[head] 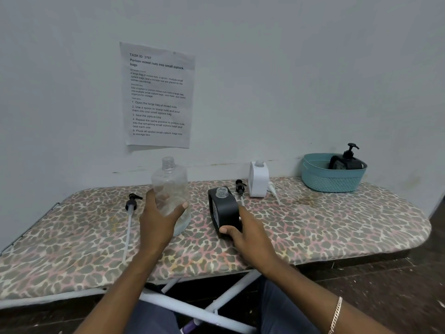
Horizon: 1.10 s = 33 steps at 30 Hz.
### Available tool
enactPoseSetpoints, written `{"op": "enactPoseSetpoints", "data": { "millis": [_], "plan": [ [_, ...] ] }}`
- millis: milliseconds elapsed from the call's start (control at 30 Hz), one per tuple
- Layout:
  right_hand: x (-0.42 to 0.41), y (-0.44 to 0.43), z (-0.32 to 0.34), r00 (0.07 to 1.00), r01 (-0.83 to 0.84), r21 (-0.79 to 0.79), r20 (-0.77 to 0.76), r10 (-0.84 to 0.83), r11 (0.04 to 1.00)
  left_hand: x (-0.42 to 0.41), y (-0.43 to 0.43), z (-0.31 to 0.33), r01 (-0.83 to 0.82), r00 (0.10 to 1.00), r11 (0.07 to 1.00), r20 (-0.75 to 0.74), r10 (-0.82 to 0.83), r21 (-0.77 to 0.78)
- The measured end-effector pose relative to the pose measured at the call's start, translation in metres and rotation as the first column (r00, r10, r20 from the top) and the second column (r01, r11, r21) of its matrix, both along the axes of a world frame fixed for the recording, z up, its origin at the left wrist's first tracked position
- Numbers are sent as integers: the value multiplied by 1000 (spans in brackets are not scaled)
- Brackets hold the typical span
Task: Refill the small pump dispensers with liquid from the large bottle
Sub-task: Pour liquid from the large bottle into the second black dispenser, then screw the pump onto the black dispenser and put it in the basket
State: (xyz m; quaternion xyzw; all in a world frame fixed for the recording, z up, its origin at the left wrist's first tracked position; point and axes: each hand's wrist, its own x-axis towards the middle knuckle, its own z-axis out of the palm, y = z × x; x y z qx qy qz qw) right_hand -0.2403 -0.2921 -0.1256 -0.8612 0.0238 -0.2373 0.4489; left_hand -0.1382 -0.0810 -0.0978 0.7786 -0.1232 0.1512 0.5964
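Note:
The large clear bottle [171,186] stands upright on the leopard-print board [313,225], its neck uncapped and a little liquid at the bottom. My left hand [157,218] grips its lower body. To its right stands a small black dispenser [222,208] with its neck open; my right hand [250,232] holds its base and right side. A white dispenser [258,179] stands behind, also without a pump. Two black pump heads lie loose on the board: one with a long tube [131,206] at the left, one [240,188] between the black and white dispensers.
A teal basket [332,179] at the back right holds another black dispenser [346,160] with its pump on. A printed sheet [157,95] is taped to the wall. The board's metal legs [199,307] cross below, over my lap.

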Motion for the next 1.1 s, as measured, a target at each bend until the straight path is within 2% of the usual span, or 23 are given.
{"op": "enactPoseSetpoints", "data": {
  "millis": [133, 333, 400, 500, 600, 667, 767, 900, 1000, 1100],
  "plan": [
    [3, 1, 0, 1000, 5, -31, 6, -5, 1000, -1, -3, 0, -22, 1000, 1000, 19, 21, 20],
    [7, 2, 0, 999, 33, 9, -10, -33, 999, -9, -7, 2, -119, 990, 992, 85, 116, 31],
    [8, 3, -1, 998, 65, 8, -9, -65, 998, -16, -10, 10, -223, 958, 974, 194, 212, 40],
    [8, 4, -3, 996, 92, -5, -2, -92, 996, -31, -16, 24, -329, 840, 943, 469, 274, 38],
    [8, 4, -5, 994, 113, -14, -11, -113, 994, -49, -25, 33, -303, 741, 950, 645, 188, 71],
    [8, 5, -6, 992, 124, -20, -19, -125, 992, -57, -32, 32, -216, 733, 968, 676, 75, 126],
    [8, 7, -6, 991, 132, -42, -6, -132, 990, -61, -41, 23, -110, 810, 968, 585, -45, 227],
    [6, 10, -6, 990, 141, -135, 11, -140, 981, -56, -47, 5, -5, 949, 952, 302, -92, 306],
    [5, 12, -6, 992, 129, -176, 28, -126, 976, -48, -47, -7, 47, 982, 942, 159, -105, 333],
    [4, 13, -7, 995, 94, -188, 41, -88, 978, -46, -52, -16, 122, 983, 929, 90, -163, 350]
  ]
}}
